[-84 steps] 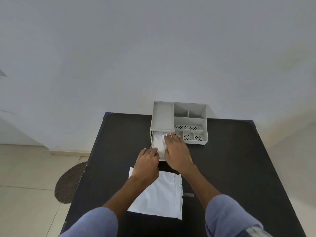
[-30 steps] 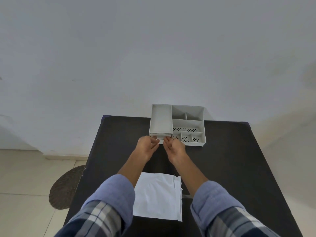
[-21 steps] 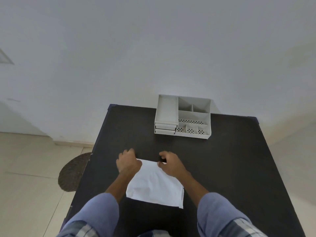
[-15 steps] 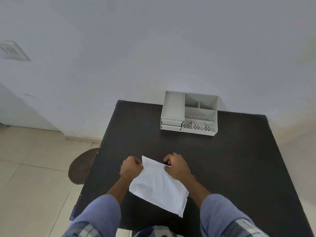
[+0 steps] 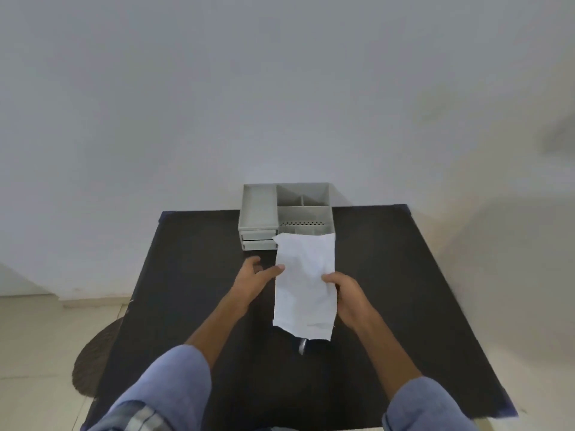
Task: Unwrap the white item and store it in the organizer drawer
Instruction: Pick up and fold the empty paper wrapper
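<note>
A white, creased wrapper sheet (image 5: 305,281) is lifted off the black table (image 5: 193,275) and held upright, covering the front right part of the grey organizer (image 5: 258,206). My right hand (image 5: 345,293) grips the sheet's right edge. My left hand (image 5: 256,276) touches its left edge with the thumb, the fingers spread apart. The organizer stands at the table's far edge against the wall. Both of its small drawers (image 5: 257,239) on the left are pushed in. The white item itself is not visible.
A small shiny object (image 5: 301,346) lies on the table just below the sheet. A dark round mat (image 5: 93,365) lies on the tiled floor to the left of the table. A plain wall rises behind the organizer.
The drawer with the white item was pushed shut. Both hands came back to the flat wrapper, picked it up and raised it upright in front of the organizer.
</note>
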